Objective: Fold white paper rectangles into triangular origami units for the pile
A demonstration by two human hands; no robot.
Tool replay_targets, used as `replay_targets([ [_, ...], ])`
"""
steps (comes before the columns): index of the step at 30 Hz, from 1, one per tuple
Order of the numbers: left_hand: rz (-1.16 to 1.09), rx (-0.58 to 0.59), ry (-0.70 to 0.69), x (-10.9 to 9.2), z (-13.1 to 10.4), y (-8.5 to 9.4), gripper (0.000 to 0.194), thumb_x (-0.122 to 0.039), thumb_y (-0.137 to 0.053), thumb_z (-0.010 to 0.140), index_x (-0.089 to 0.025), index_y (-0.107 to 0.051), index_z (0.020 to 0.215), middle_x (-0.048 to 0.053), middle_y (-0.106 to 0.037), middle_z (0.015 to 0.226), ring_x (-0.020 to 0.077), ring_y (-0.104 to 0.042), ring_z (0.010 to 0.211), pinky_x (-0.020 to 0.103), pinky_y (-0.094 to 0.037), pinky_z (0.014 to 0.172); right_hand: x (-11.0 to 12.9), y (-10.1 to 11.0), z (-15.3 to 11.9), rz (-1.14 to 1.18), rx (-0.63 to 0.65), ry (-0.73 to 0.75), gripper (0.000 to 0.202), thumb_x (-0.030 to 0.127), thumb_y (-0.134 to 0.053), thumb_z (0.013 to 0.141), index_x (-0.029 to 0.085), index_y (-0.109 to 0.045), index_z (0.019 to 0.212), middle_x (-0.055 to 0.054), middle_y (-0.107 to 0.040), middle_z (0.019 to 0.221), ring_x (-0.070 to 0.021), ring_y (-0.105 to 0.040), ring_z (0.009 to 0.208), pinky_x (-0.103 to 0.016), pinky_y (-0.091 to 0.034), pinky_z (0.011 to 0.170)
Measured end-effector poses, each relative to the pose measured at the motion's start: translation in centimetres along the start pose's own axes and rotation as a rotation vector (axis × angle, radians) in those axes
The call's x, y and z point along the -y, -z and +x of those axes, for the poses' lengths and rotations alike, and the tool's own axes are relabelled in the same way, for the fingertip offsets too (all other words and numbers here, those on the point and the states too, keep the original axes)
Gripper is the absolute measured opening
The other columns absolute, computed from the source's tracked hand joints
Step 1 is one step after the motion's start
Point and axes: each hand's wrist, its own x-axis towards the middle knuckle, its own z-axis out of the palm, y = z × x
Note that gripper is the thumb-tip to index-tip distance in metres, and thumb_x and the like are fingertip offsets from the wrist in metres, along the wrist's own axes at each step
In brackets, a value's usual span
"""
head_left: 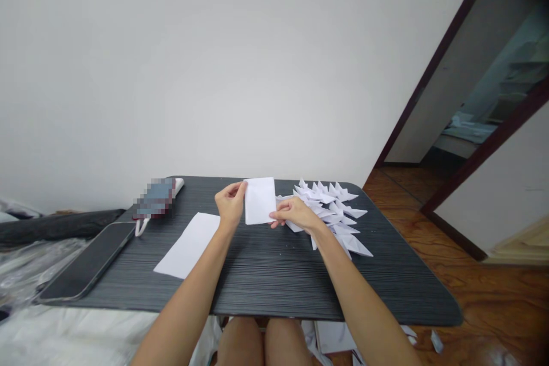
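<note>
A small, nearly square piece of folded white paper [259, 201] is held up above the dark table. My left hand [230, 201] pinches its upper left edge between thumb and fingers. At its lower right corner, my right hand [295, 213] grips it the same way. Behind and beyond my right hand lies a cluster of pointed folded white paper shapes [338, 214]. A flat white sheet [189, 245] rests on the table left of my left forearm.
The dark table [274, 274] stands against a white wall. A black phone [88, 260] lies at its left edge, near a device [156, 199] with a white cable. Plastic wrapping [38, 263] is at far left; paper scraps [436, 342] lie on the wooden floor at right.
</note>
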Motion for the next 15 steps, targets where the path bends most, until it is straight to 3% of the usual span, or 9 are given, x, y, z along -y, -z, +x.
replay_targets([
  [5,-0.055,-0.100,-0.003,0.5,0.8,0.4,0.025,-0.032,-0.063,0.061,-0.009,-0.065,0.070,0.005,-0.064,0.064,0.0124,-0.057,0.057,0.022,-0.044,0.055,0.2,0.5,-0.3,-0.053,0.063,0.023,0.023,0.033,-0.065,0.059,0.010,-0.061,0.060,-0.005,-0.063,0.056,-0.0118,-0.057,0.049,-0.021,-0.036,0.045],
  [7,-0.110,-0.182,0.012,0.7,1.1,0.5,0.026,-0.032,-0.063,0.061,-0.009,-0.065,0.071,0.004,-0.063,0.064,0.0114,-0.056,0.056,0.022,-0.044,0.053,0.2,1.0,-0.3,-0.080,0.002,0.046,0.023,0.033,-0.065,0.059,0.010,-0.062,0.061,-0.005,-0.063,0.057,-0.0120,-0.056,0.050,-0.023,-0.040,0.050],
  [9,-0.143,-0.208,0.031,0.8,1.1,0.4,0.026,-0.032,-0.063,0.061,-0.009,-0.065,0.072,0.004,-0.063,0.062,0.0106,-0.054,0.054,0.021,-0.043,0.052,0.1,1.4,-0.2,-0.088,-0.146,0.108,0.024,0.034,-0.063,0.061,0.011,-0.064,0.067,-0.006,-0.065,0.065,-0.0127,-0.057,0.059,-0.025,-0.042,0.059],
  [12,-0.122,-0.085,0.038,0.9,0.4,-0.1,0.024,-0.032,-0.063,0.061,-0.010,-0.065,0.070,0.004,-0.063,0.062,0.0106,-0.055,0.055,0.020,-0.043,0.051,-0.1,1.6,0.0,-0.042,-0.283,0.165,0.029,0.038,-0.056,0.068,0.013,-0.065,0.080,-0.006,-0.065,0.078,-0.0130,-0.057,0.070,-0.025,-0.042,0.066],
  [15,-0.092,0.055,0.031,0.8,-0.5,-0.7,0.023,-0.032,-0.063,0.061,-0.010,-0.066,0.070,0.005,-0.064,0.065,0.0119,-0.056,0.058,0.021,-0.044,0.053,-0.3,1.5,0.2,-0.032,-0.235,0.135,0.027,0.037,-0.057,0.066,0.011,-0.065,0.070,-0.003,-0.063,0.065,-0.0109,-0.053,0.059,-0.023,-0.040,0.056],
])
